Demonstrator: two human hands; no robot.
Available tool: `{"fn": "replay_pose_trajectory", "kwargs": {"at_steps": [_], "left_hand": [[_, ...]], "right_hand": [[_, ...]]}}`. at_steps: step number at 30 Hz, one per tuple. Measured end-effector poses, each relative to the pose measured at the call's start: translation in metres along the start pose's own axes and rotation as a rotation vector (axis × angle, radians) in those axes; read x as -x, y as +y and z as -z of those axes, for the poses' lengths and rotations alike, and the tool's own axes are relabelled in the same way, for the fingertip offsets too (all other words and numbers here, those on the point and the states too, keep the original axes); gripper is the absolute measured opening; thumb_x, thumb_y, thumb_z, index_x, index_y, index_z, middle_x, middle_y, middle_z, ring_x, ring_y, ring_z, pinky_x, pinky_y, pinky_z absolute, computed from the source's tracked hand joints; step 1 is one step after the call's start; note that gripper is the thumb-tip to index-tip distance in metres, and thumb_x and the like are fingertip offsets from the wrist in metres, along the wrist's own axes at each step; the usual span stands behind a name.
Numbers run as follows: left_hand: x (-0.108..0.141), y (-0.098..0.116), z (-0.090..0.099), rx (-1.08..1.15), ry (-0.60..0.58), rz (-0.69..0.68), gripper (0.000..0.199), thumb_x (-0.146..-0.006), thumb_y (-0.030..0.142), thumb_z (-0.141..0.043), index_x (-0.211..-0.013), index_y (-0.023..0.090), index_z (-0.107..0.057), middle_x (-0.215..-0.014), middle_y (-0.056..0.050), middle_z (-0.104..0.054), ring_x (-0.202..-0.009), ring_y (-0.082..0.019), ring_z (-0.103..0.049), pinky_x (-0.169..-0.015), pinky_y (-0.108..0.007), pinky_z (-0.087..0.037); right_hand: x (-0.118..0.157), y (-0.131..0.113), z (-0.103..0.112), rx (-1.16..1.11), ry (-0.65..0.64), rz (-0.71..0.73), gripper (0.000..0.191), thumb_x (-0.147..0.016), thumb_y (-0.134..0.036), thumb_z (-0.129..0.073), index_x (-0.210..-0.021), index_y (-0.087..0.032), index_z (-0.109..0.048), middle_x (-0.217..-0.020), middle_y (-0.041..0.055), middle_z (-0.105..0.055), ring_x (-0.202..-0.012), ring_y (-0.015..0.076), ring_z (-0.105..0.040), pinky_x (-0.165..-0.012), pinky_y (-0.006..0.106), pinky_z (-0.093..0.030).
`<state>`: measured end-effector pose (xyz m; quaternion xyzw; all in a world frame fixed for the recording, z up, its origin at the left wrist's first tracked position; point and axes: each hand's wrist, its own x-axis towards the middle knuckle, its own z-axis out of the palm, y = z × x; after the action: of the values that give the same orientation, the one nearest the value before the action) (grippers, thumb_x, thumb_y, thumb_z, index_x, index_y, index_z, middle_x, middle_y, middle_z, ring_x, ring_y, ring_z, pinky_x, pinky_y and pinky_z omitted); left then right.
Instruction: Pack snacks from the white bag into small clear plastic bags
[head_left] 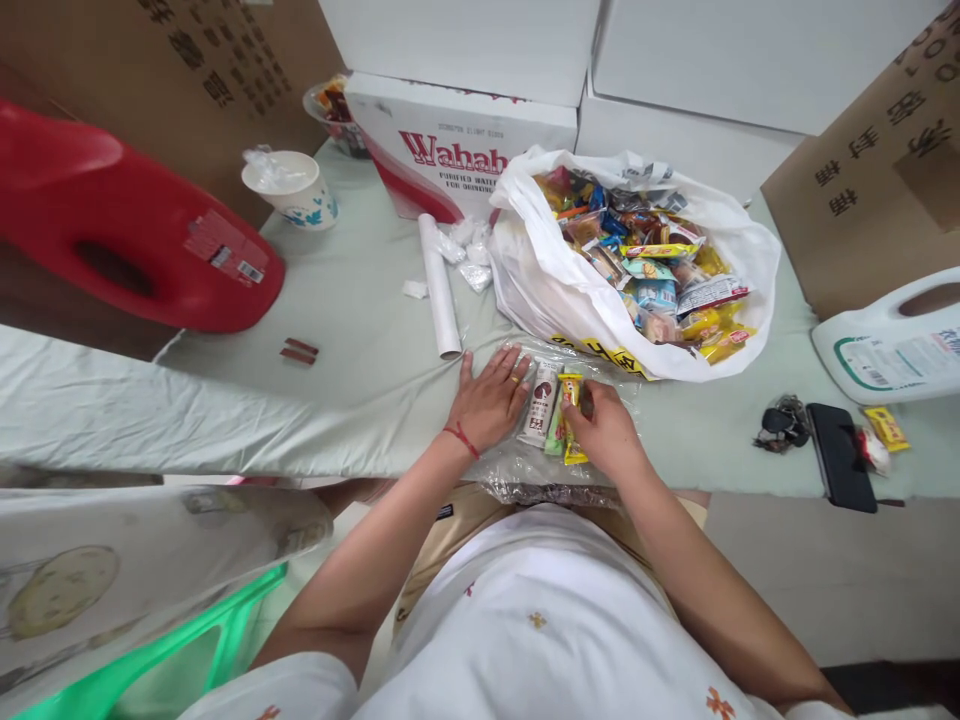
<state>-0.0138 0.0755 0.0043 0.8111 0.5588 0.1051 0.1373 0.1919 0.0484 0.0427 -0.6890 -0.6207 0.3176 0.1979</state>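
Fingers stretched out, my left hand (489, 398) lies flat at the left edge of a sheet of clear plastic film (517, 472), beside a white snack packet (538, 402). My right hand (609, 428) is closed on a yellow snack packet (571, 395), its thumb on top. Between the white and yellow packets lies a green packet (555, 432), partly covered by the yellow one. All three packets rest side by side on the film. Just beyond, a white plastic bag (517, 255) stands wide at the mouth, full of assorted wrapped snacks (652, 250).
Left of the bag are a white cardboard tube (440, 290) and crumpled plastic (469, 250). Farther left stand a paper cup (296, 190) and a red jug (150, 220). On the right lie a phone (840, 450), keys (781, 422) and a white jug (892, 340). Boxes line the back.
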Motion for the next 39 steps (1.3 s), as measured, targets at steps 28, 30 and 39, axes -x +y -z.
{"fn": "replay_pose_trajectory", "kwargs": {"at_steps": [28, 30, 39], "left_hand": [[-0.024, -0.022, 0.005, 0.164, 0.313, 0.166, 0.053, -0.096, 0.036, -0.058, -0.144, 0.012, -0.056, -0.157, -0.021, -0.052, -0.146, -0.034, -0.049, -0.123, -0.05, -0.04], [-0.031, -0.017, 0.011, 0.109, 0.256, 0.288, 0.058, -0.094, 0.038, -0.061, -0.144, 0.01, -0.054, -0.148, -0.024, -0.056, -0.135, -0.038, -0.057, -0.113, -0.051, -0.048], [-0.058, -0.026, 0.046, 0.459, 0.033, 0.541, 0.016, -0.08, 0.021, -0.064, -0.068, 0.022, -0.054, -0.072, -0.005, -0.065, -0.083, -0.024, -0.066, -0.076, -0.033, -0.049]], "right_hand": [[0.073, -0.031, -0.052, 0.558, -0.151, 0.738, 0.07, -0.092, -0.048, -0.078, -0.149, -0.016, -0.051, -0.131, 0.018, -0.065, -0.106, 0.0302, -0.065, -0.073, 0.038, -0.059], [0.075, -0.03, -0.063, 0.636, -0.187, 0.686, 0.045, -0.098, -0.029, -0.069, -0.14, -0.017, -0.057, -0.118, 0.0137, -0.069, -0.1, 0.0274, -0.066, -0.068, 0.035, -0.057], [0.094, -0.015, -0.058, 0.302, -0.085, 0.557, 0.012, -0.101, -0.015, -0.055, -0.097, -0.021, -0.065, -0.091, 0.0058, -0.069, -0.076, 0.0179, -0.065, -0.063, 0.028, -0.047]]}}
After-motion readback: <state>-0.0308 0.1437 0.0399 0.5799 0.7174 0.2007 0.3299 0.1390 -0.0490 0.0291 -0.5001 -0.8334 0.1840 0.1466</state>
